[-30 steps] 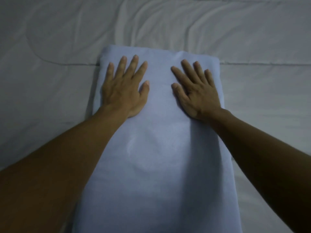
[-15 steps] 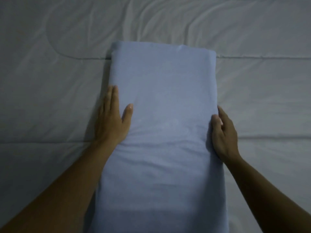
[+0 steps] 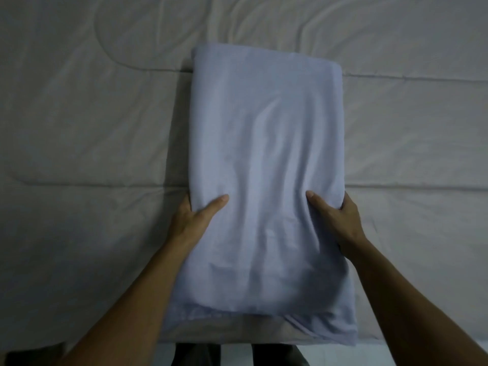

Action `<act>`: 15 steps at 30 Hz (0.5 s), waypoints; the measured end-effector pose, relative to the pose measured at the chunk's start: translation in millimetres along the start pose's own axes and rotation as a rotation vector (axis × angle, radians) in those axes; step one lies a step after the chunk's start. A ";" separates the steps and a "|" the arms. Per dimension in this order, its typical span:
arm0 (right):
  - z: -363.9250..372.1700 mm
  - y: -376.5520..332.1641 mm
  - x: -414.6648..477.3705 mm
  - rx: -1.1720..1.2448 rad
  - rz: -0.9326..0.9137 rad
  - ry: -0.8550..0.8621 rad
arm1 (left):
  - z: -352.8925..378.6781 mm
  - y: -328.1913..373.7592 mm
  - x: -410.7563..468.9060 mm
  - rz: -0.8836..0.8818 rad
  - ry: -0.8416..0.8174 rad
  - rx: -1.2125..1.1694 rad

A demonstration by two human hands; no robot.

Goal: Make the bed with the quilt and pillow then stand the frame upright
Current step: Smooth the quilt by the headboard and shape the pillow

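A pale blue pillow (image 3: pixel 266 154) lies lengthwise in the middle of the view on a grey-white quilt (image 3: pixel 87 128) spread over the bed. My left hand (image 3: pixel 195 217) grips the pillow's left side, thumb on top and fingers hidden beneath the edge. My right hand (image 3: pixel 335 220) grips its right side the same way. The cover wrinkles between my thumbs. The pillow's near end reaches the bed's front edge. No frame is in view.
The quilt has stitched seams and soft folds, most of them at the far side. Below the bed's near edge (image 3: pixel 396 342) show a pale floor and my legs (image 3: pixel 237 355).
Both hands slid from flat on top of the pillow's far half, down along its sides, and now clasp its edges nearer to me. The pillow's cover has bunched up.
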State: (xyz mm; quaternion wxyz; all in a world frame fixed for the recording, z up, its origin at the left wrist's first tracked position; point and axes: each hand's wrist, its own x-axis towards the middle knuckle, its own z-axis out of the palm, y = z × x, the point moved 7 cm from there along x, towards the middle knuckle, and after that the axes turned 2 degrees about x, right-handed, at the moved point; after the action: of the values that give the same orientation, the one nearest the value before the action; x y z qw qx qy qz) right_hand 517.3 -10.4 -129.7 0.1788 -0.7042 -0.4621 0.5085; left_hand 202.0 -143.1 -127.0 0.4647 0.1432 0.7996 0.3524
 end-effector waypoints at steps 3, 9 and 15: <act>0.0 -10.7 -20.2 -0.039 -0.043 0.033 | -17.5 15.9 -9.5 0.044 -0.046 0.021; 12.0 -36.5 -104.6 0.123 -0.093 0.057 | -90.4 65.6 -50.6 0.194 -0.141 0.186; 48.9 -68.4 -198.4 0.230 -0.101 0.037 | -171.2 105.2 -125.5 0.359 -0.104 0.317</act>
State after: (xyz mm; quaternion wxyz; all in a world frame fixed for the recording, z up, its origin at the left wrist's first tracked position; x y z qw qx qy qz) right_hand 431.0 -151.5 8.4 0.2923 -0.6640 -0.4322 0.5356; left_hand 113.3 -211.9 81.7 0.4070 0.3722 0.7815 0.2915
